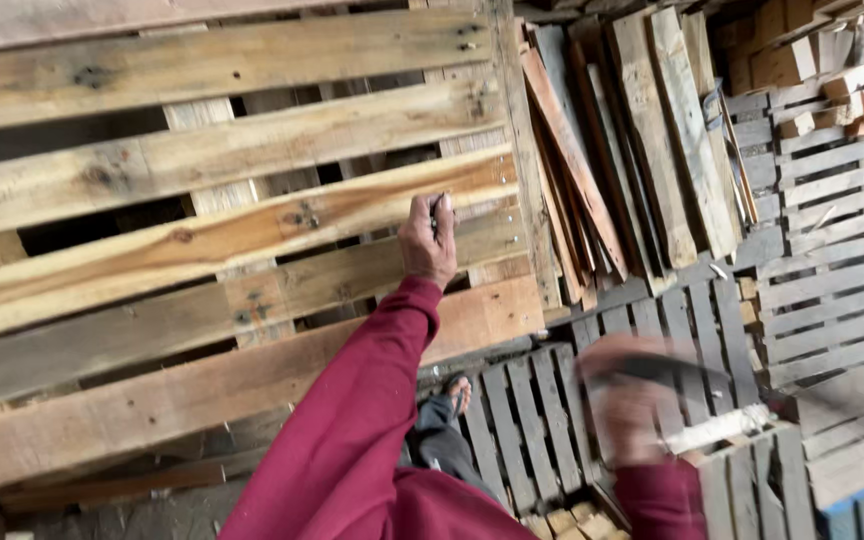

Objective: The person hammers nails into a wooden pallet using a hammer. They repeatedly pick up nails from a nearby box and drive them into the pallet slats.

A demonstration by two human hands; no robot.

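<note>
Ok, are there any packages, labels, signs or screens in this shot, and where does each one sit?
None in view: only bare wood, with the pallet under the left hand, loose planks leaning beside it, and more pallets on the ground. The right hand is blurred around a tool handle.
</note>
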